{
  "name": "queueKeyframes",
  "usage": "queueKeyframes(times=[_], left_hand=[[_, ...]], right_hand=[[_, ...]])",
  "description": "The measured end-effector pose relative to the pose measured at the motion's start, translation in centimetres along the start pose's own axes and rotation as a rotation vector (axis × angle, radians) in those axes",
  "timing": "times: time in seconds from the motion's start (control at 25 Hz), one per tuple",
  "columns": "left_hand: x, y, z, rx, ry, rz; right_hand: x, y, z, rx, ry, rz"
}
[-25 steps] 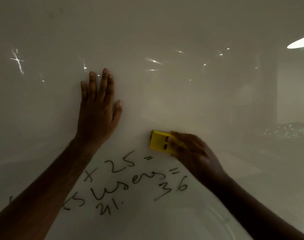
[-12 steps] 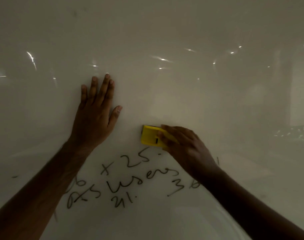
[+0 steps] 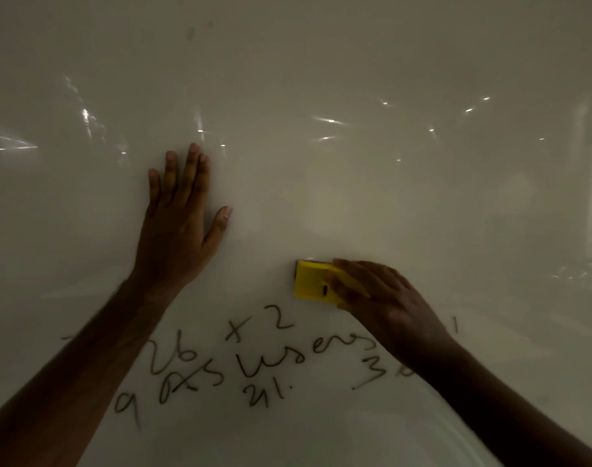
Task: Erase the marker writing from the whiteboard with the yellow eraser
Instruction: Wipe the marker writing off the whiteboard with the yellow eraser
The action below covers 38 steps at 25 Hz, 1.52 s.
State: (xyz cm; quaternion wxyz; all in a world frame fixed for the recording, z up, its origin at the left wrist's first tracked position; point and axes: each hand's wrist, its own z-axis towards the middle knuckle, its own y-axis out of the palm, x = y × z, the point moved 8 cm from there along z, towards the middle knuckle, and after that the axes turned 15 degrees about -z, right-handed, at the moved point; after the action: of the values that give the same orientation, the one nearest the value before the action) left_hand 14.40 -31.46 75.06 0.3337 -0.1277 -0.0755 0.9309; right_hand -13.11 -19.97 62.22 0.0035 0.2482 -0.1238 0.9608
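Head view: marker writing (image 3: 271, 362) partly behind right hand (image 3: 385, 308)

Yellow on off-white, dark ink below

The eraser (image 3: 313, 280) is bright yellow with a small dark mark on its face; the whiteboard (image 3: 355, 62) is glossy cream-white flecked with white light reflections; the marker writing (image 3: 271, 362) is dark grey-black.

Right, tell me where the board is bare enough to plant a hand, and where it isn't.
Bare: everything above the left hand and yellow eraser, the gap between them, and the whiteboard right of the right hand. Crowded: the marker writing below the eraser, between both forearms.
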Motion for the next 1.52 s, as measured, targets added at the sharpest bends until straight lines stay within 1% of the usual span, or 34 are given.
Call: queueKeyframes(times=[0.12,0.24,0.32,0.4,0.52,0.6,0.68,0.76,0.84,0.96,1.04,1.16,1.24,1.32,1.4,1.52], left_hand=[[0.0,0.0,-0.1,-0.001,0.010,0.017],[-1.3,-0.6,-0.3,0.005,-0.004,0.015],[-3.2,-1.6,-0.5,0.015,-0.039,0.000],[-4.9,-2.5,-0.9,0.018,-0.054,0.000],[-5.8,-2.9,-1.6,0.011,-0.049,0.000],[-5.6,-2.8,-1.7,0.016,-0.049,-0.014],[-5.7,-2.7,-1.8,0.015,-0.040,-0.012],[-6.1,-2.9,-2.1,0.000,-0.015,-0.001],[-6.7,-3.2,-2.5,-0.009,0.006,0.007],[-7.5,-3.8,-3.1,-0.015,0.028,-0.013],[-7.7,-3.9,-3.3,-0.016,0.036,-0.016],[-7.7,-3.8,-3.2,-0.007,0.037,-0.015],[-7.7,-3.7,-3.2,-0.007,0.044,-0.012],[-8.0,-3.9,-3.3,-0.009,0.058,-0.007],[-8.2,-4.1,-3.6,-0.018,0.076,-0.011],[-9.5,-4.8,-4.9,-0.017,0.064,-0.017]], right_hand=[[-4.2,1.5,2.5,0.012,-0.011,0.070],[-8.8,2.6,0.4,-0.064,-0.153,0.091],[-9.5,2.5,-1.6,-0.080,-0.228,0.045],[-8.7,2.2,-2.0,-0.096,-0.221,0.028],[-7.3,2.3,1.2,-0.127,-0.130,0.000],[-8.1,2.3,4.3,-0.087,-0.074,0.023],[-10.2,2.6,6.1,-0.042,-0.059,0.074],[-12.3,3.3,5.7,-0.035,-0.078,0.113],[-14.0,3.9,3.4,-0.072,-0.152,0.126],[-14.3,3.6,0.4,-0.116,-0.259,0.070],[-12.8,3.2,1.1,-0.141,-0.234,0.054],[-12.1,2.8,5.7,-0.097,-0.134,0.029],[-14.5,3.2,8.5,-0.053,-0.100,0.057],[-18.5,4.3,9.3,-0.045,-0.149,0.096],[-21.4,5.1,8.1,-0.063,-0.219,0.120],[-22.1,5.4,5.1,-0.097,-0.305,0.103]])
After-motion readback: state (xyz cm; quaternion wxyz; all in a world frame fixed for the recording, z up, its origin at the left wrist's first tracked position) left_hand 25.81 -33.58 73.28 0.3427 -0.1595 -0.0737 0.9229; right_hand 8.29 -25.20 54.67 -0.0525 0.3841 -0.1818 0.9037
